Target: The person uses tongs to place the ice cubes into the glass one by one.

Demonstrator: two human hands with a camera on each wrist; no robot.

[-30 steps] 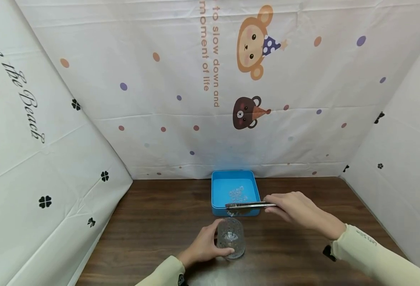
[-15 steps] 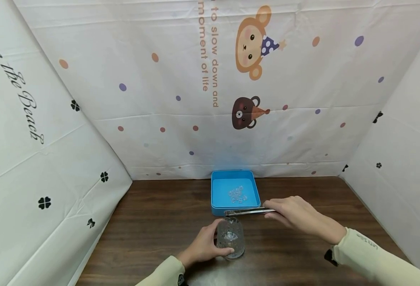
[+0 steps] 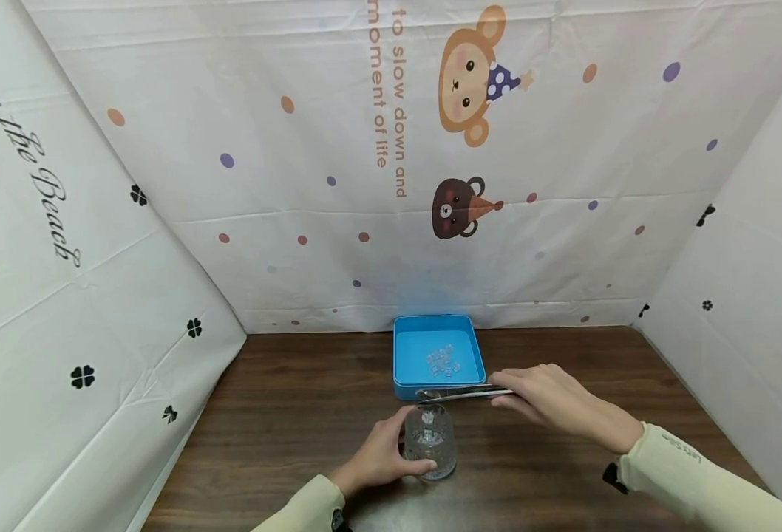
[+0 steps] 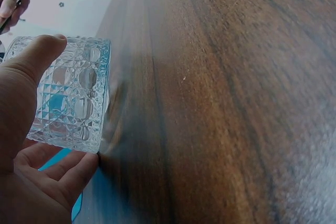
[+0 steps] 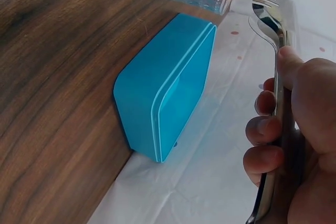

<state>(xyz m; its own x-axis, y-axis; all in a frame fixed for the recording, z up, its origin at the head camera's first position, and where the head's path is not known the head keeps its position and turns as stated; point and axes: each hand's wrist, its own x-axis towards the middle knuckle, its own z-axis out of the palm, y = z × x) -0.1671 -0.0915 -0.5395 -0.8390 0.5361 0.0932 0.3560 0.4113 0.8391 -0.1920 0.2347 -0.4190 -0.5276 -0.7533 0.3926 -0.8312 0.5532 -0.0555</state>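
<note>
My left hand [image 3: 384, 451] grips a clear cut-glass tumbler [image 3: 429, 447] standing on the table, thumb on the near side and fingers behind. The tumbler's diamond pattern shows in the left wrist view, and some clear bits seem to lie inside. My right hand [image 3: 544, 395] holds metal serving tongs [image 5: 281, 77], one end spoon-shaped and the other fork-like. Their tips sit just above the tumbler's rim and look slightly apart. Whether anything is between them is unclear. Behind the tumbler, a blue square box [image 3: 404, 391] holds several small clear pieces [image 3: 443, 360].
The dark wooden table [image 3: 298, 414] runs back to a printed white cloth [image 3: 324, 266] at the rear. Further cloth hangs at the left and right sides. The blue box stands close to the rear cloth.
The tongs have moved from the box's front edge toward me, over the tumbler, and their tips have spread. A clear piece now shows high in the tumbler. The left hand stays put.
</note>
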